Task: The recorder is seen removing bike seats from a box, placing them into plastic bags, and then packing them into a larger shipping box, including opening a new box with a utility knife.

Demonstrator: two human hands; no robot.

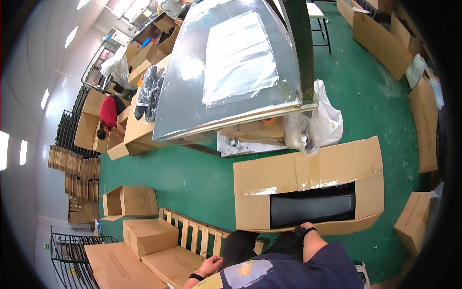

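In front of me stands a long open cardboard box, its far flap folded outward and lined with clear tape. Inside lies a smooth black panel-like item with dark plastic along its edges. My right hand, with a dark band at the wrist, is at the box's near edge, its fingers closed over the cardboard and partly hidden. My left hand, also banded, is low beside my leg, close to a closed carton. Its fingers are curled, and nothing shows in them.
A grey-topped table bearing plastic sheets stands beyond the box, a white bag at its corner. Left are a wooden pallet, cartons and a metal rack. A person in red bends over boxes. More cartons line the right.
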